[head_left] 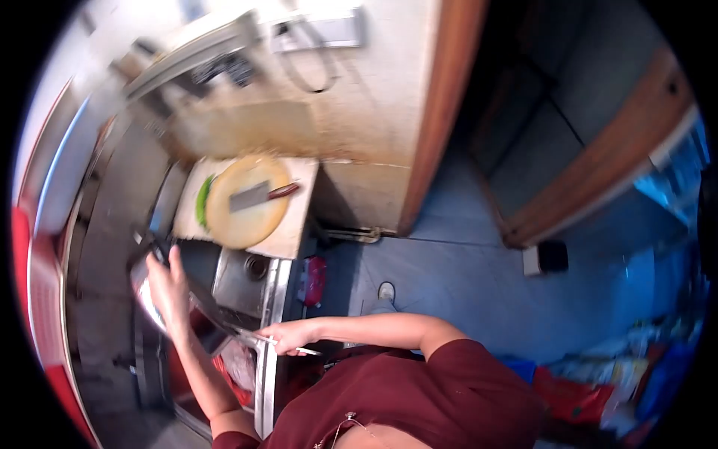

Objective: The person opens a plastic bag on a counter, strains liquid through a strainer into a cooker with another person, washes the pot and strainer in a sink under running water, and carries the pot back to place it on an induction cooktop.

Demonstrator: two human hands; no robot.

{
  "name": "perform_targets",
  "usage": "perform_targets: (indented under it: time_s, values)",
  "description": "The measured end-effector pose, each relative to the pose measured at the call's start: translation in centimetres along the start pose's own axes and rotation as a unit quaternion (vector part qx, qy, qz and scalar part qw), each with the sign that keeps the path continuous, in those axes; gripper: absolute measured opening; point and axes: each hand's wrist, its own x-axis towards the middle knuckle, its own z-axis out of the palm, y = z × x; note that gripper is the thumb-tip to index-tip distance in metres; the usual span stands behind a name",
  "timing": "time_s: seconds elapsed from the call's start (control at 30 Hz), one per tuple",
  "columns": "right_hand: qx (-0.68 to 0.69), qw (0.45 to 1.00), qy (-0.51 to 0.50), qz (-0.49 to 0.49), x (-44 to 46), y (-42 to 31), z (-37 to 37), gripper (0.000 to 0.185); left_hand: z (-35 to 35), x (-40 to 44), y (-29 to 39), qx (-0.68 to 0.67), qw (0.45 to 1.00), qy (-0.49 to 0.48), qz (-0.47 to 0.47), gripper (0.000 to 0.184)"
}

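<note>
My left hand (169,288) is closed around the dark handle (155,248) of a shiny metal lid or pan (145,293), blurred by motion, at the left. Below the sink, my right hand (287,337) grips a thin, pale metal utensil (308,351) whose far part reaches left over the counter edge. Above both hands, a cleaver (250,197) with a reddish handle lies on a round cutting board (258,233), beside green vegetables (203,202).
A small sink (238,288) adjoins the metal counter edge (270,374). Meat-like pieces in red packaging (239,374) lie near my left forearm. A pink package (313,281) stands beside the counter. A wooden door frame (446,112) rises ahead, and bags (580,402) are at right.
</note>
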Motion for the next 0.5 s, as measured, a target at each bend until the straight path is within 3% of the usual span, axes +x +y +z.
perform_targets:
  time_s: [0.03, 0.07, 0.1, 0.13, 0.17, 0.2, 0.23, 0.3, 0.37, 0.5]
  values:
    - [0.004, 1.000, 0.015, -0.002, -0.7, 0.3, 0.5, 0.077, -0.1, -0.1, 0.5, -0.002, 0.999, -0.041, -0.031, 0.038]
    - [0.006, 1.000, 0.028, -0.003, -1.4, 0.6, 0.6, 0.077, 0.6, -0.1, 0.0, -0.004, 1.000, -0.027, -0.003, 0.040]
    - [0.009, 0.999, 0.037, -0.014, -2.4, 0.9, 0.7, 0.076, -0.7, -1.0, 3.3, -0.069, 0.991, -0.092, -0.074, 0.043]
    - [0.012, 0.998, 0.047, -0.027, -3.7, 1.2, 0.7, 0.075, 0.4, -1.4, 2.1, -0.053, 0.996, 0.005, 0.069, 0.045]
    - [0.000, 0.997, 0.069, -0.036, -5.2, 1.6, 0.4, 0.075, -0.9, -2.6, 4.4, -0.050, 0.998, -0.010, 0.027, 0.046]
    - [0.001, 0.996, 0.087, -0.036, -7.4, 2.2, -0.1, 0.076, -1.6, -3.7, 6.1, -0.123, 0.992, 0.017, 0.010, 0.036]
    - [-0.009, 0.993, 0.100, -0.059, -10.8, 2.3, -0.3, 0.076, -2.5, -4.1, 6.6, -0.266, 0.962, -0.050, -0.037, 0.033]
    - [-0.030, 0.987, 0.132, -0.083, -18.4, 3.6, -0.3, 0.078, -4.7, -4.8, 7.3, -0.350, 0.922, -0.166, -0.021, 0.033]
    - [-0.069, 0.973, 0.192, -0.105, -27.3, 5.5, 0.7, 0.077, -8.6, -13.4, 19.1, -0.444, 0.884, -0.111, -0.098, 0.039]
    - [-0.102, 0.915, 0.377, -0.106, -44.4, 12.6, 6.9, 0.073, 0.9, -16.5, 23.3, -0.479, 0.855, -0.165, -0.110, 0.029]
